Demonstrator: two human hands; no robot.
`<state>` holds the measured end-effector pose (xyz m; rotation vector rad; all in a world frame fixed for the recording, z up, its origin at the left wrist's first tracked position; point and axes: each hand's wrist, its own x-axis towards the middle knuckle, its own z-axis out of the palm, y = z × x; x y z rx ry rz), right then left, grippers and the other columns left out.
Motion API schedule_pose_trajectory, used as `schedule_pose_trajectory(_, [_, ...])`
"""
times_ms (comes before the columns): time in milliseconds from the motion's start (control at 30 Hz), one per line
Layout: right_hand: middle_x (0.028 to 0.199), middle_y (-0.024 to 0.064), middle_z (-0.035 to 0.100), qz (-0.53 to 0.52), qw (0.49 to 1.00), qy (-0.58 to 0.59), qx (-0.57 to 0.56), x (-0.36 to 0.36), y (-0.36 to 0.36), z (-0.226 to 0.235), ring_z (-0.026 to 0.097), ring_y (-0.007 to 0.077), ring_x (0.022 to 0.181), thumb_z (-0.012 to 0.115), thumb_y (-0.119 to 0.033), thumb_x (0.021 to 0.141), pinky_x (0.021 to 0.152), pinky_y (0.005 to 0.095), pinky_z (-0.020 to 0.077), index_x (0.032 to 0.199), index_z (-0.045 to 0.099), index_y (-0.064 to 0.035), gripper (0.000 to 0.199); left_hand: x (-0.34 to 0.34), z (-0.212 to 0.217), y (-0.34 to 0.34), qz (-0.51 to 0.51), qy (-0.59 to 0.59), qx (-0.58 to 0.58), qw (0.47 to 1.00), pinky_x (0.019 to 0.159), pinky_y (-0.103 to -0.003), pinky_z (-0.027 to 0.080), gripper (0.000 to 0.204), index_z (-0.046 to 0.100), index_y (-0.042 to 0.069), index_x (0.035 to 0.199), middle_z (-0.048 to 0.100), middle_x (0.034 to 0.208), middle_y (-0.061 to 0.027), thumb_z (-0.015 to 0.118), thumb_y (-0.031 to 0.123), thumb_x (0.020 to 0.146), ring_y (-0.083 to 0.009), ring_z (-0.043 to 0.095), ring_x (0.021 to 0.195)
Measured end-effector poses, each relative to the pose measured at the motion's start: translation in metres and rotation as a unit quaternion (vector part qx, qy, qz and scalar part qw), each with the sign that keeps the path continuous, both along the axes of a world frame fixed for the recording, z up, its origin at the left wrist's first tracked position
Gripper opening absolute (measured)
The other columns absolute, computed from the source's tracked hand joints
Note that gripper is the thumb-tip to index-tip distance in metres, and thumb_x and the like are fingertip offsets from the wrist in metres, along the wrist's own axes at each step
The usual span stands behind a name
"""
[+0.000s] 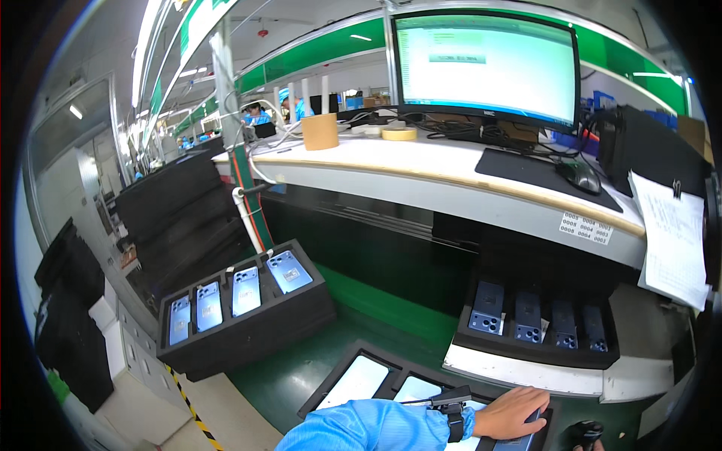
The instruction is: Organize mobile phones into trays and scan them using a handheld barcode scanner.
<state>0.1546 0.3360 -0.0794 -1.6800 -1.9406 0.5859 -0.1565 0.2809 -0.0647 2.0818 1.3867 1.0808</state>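
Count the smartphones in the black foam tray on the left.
4: one light-blue smartphone at the tray's left end, a second and third mid-row, a fourth at the right end. None seems hidden.

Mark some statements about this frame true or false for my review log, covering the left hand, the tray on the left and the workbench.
1. The left hand touches a blue phone. True.
2. The foam tray on the left holds six phones. False: it holds four.
3. The monitor is dark. False: its screen is lit.
4. The computer mouse rests on a black mat. True.
5. The brown roll stands to the right of the monitor. False: it stands to the left.
6. A black clip is on the hanging papers. True.
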Motion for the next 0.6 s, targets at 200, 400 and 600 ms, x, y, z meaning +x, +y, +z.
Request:
schedule_pose_trajectory(200, [0.099, 0.0241, 0.069, 0.007, 1.000, -0.016, 0.021, 0.000, 0.004, 0.003, 0.064, 0.0354, 0.086, 0.070, -0.021, 0.085, 0.081, 0.0406, 0.0479, 0.112, 0.065, 0.0043, 0.037, 0.003, -0.002, 0.007, 0.008, -0.018, 0.029, 0.999, 0.083, -0.044, 0.038, 0.028, 0.047, 0.006, 0.093, 0.052, 0.092, -0.0153, 0.059, 0.031, 0.088, -0.0348, 0.050, 0.093])
schedule_pose_trajectory(400, [0.062, 0.0021, 0.056, -0.023, 0.990, 0.133, -0.049, 0.002, 0.032, -0.033, 0.052, 0.0094, 0.050, 0.064, -0.006, 0.080, 0.045, 0.0255, 0.0396, 0.089, 0.060, -0.0001, 0.012, -0.007, -0.005, 0.010, 0.026, -0.016, 0.062, 0.998, 0.086, -0.045, 0.040, 0.030, 0.049, 0.006, 0.093, 0.056, 0.095, -0.0152, 0.062, 0.032, 0.086, -0.0358, 0.054, 0.096])
schedule_pose_trajectory(600, [0.066, 0.0018, 0.059, -0.053, 0.987, 0.133, -0.075, -0.004, 0.019, -0.023, 0.053, 0.0088, 0.051, 0.067, -0.007, 0.081, 0.046, 0.0243, 0.0419, 0.090, 0.061, -0.0007, 0.012, -0.004, -0.012, 0.008, 0.029, -0.022, 0.086, 0.996, 0.087, -0.043, 0.040, 0.029, 0.050, 0.006, 0.093, 0.058, 0.095, -0.0145, 0.062, 0.031, 0.086, -0.0336, 0.055, 0.098])
